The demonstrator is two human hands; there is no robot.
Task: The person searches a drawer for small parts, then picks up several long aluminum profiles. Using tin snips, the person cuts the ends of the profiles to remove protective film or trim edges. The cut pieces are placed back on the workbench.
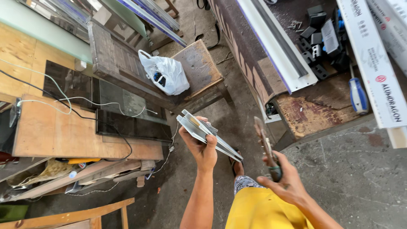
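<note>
My left hand is clamped on a short metal strip slanting down to the right; my right hand grips a file upright just beside it.

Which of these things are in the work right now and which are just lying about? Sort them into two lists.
In hand:
- left hand gripping short metal channel pieces
- right hand holding a worn hand tool

Lying about:
- white plastic bag on the wooden bench
- blue-handled screwdriver
- black plastic fittings
- dark glass sheets
- long white profile
</note>
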